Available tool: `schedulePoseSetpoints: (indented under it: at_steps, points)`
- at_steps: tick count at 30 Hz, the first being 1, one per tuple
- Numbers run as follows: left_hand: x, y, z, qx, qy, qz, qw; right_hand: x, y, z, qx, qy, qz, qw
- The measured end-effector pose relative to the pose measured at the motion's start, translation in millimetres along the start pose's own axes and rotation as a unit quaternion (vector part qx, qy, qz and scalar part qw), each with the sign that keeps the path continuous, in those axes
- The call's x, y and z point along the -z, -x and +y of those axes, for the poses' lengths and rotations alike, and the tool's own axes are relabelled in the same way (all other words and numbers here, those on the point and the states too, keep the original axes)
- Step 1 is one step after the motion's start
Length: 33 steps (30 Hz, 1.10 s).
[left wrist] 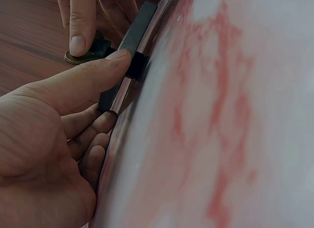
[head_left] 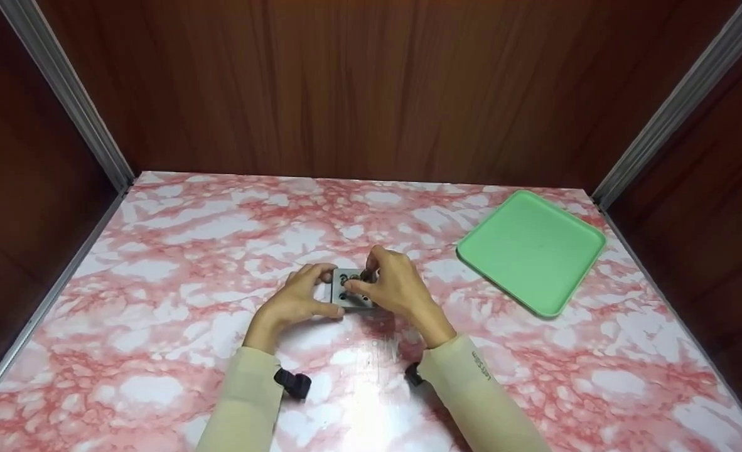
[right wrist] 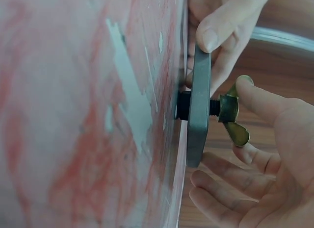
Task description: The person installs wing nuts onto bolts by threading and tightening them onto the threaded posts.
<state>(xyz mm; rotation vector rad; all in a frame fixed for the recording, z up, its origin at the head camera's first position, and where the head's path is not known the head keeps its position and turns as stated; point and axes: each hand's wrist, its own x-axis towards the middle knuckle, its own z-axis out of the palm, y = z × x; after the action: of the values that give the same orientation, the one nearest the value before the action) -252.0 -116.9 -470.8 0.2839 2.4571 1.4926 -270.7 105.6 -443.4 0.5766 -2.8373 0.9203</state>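
Note:
A small grey metal plate (head_left: 338, 290) with several holes lies in front of me on the table. My left hand (head_left: 294, 300) grips its left side, the thumb at the near corner and the fingers at the far one. Through the plate passes a black threaded bolt (right wrist: 214, 108), its dark head (right wrist: 183, 105) beneath, between plate and tabletop. A brass-coloured wing nut (right wrist: 228, 109) sits on the thread, with a short stretch of thread showing below it. My right hand (head_left: 399, 285) pinches the two wings between thumb and forefinger; its other fingers extend beside the plate.
The table (head_left: 189, 238) has a red-and-white marbled top. A green square tray (head_left: 534, 254) lies at the right rear. Brown wood-grain panels (head_left: 358, 88) with metal corner posts (head_left: 79, 94) enclose the back and sides.

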Motion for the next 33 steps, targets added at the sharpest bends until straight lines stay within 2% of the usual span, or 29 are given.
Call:
schedulePoseSetpoints:
  at_steps: [13, 24, 33]
  points:
    - [1.0, -1.3, -1.8, -0.007, -0.002, -0.003, 1.0, -1.2, 0.3, -1.0, -0.005, -0.007, 0.012, 0.9999]
    - [1.0, -1.3, -3.1, -0.004, 0.001, -0.005, 1.0, -3.6, 0.1, -1.6, -0.003, 0.018, 0.029, 0.9994]
    - [0.7, -1.2, -2.8, -0.007, -0.006, -0.001, 1.0, -4.2, 0.0, -1.4, 0.005, 0.019, 0.036, 0.9992]
